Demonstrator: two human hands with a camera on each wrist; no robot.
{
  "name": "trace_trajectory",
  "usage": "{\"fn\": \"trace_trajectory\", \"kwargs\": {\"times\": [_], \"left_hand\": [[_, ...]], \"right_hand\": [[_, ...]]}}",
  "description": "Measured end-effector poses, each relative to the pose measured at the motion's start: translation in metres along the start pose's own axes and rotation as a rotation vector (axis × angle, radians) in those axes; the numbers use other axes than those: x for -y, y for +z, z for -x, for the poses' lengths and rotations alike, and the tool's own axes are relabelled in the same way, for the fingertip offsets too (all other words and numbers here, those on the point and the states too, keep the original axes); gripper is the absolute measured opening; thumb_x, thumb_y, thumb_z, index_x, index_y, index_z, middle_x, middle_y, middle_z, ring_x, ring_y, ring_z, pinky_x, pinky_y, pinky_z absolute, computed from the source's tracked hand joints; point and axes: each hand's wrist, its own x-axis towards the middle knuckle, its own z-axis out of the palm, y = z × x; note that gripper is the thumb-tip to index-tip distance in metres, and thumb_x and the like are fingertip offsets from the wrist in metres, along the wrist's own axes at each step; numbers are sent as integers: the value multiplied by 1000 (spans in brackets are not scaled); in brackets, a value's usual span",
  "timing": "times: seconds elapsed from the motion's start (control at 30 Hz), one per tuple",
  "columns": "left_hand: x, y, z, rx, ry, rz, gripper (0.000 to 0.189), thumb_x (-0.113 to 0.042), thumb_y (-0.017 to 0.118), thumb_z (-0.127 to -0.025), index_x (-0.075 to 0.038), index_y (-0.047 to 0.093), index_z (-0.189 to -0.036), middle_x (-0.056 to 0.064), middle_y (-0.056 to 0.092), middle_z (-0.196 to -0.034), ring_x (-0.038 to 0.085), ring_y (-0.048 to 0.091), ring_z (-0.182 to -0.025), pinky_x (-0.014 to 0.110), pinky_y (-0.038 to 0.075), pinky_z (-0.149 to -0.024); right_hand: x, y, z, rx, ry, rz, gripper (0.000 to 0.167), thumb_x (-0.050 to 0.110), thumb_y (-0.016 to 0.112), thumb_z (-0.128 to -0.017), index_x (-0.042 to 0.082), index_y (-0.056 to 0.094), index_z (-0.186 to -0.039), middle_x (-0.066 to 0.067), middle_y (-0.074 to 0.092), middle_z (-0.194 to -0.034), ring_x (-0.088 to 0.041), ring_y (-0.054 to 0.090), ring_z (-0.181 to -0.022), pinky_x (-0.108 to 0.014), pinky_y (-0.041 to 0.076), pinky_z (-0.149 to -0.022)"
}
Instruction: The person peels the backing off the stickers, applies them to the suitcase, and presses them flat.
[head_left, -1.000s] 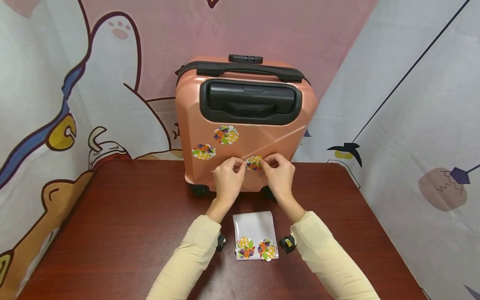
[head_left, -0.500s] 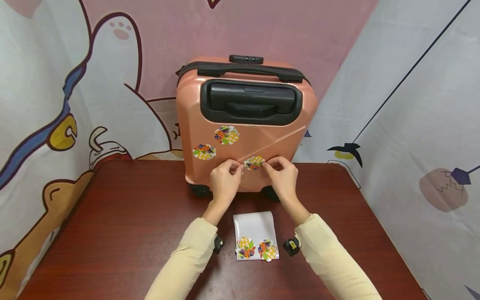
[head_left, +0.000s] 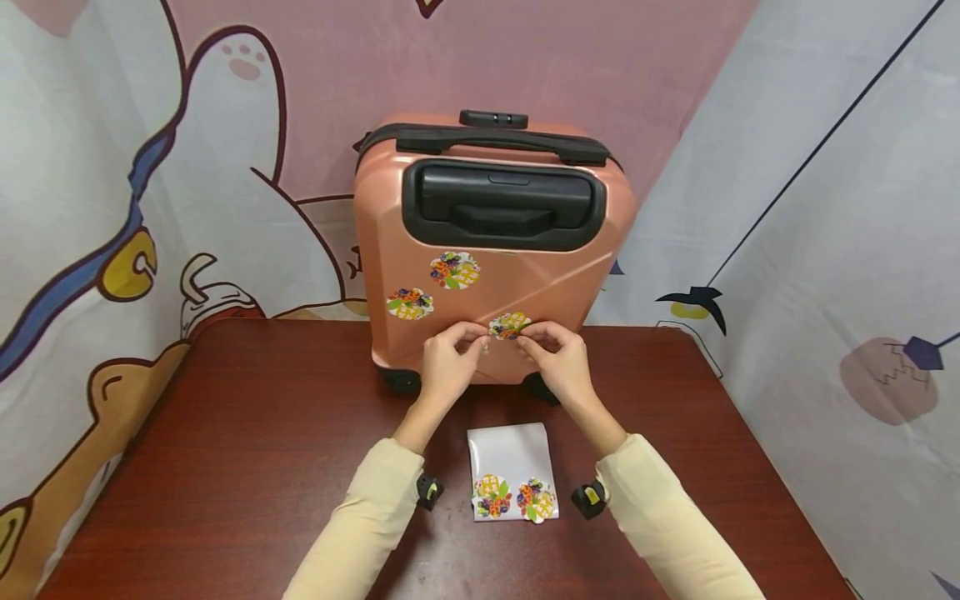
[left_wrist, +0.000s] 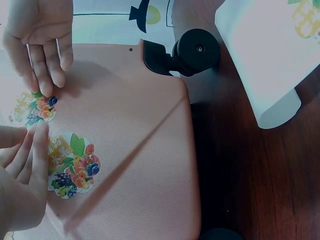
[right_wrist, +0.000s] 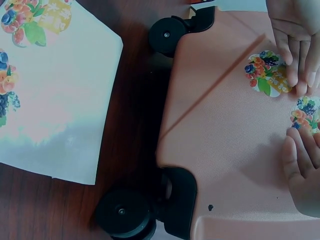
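An upright salmon-pink suitcase (head_left: 555, 283) bears a scalloped fruit sticker (head_left: 510, 326) low on its panel, between both hands. My left hand (head_left: 448, 360) is at the sticker's left edge, thumb and index finger close together. At the right edge, my right hand (head_left: 561, 358) has its fingertips touching or right beside the print. The left wrist view shows fairly straight fingers on both hands around this sticker (left_wrist: 35, 107). Two more fruit stickers sit on the suitcase: one (head_left: 409, 303) at left, another (head_left: 454, 270) higher up. It is partly hidden by fingers in the right wrist view.
A white backing sheet (head_left: 510, 450) with two fruit stickers (head_left: 492, 496) along its near edge lies on the dark red-brown table (head_left: 285, 467) between the forearms. Black wheels (right_wrist: 125, 212) stick out under the suitcase. A printed cartoon cloth (head_left: 315, 100) hangs behind.
The sticker between the hands keeps its place on the suitcase. My left hand has shifted slightly left and down; the right fingers moved off to the right, then back to its edge. Both forearms spread wider.
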Motion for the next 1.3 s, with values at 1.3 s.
{"fn": "trace_trajectory", "kwargs": {"times": [1.3], "left_hand": [[-4, -5, -6, 151, -46, 106, 16, 7, 59, -84, 5, 67, -97, 15, 68, -85, 24, 66, -72, 24, 52, -59]], "right_hand": [[30, 4, -7, 88, -86, -75, 16, 2, 60, -86, -12, 64, -95, -26, 65, -91, -36, 63, -79, -36, 53, -65]]}}
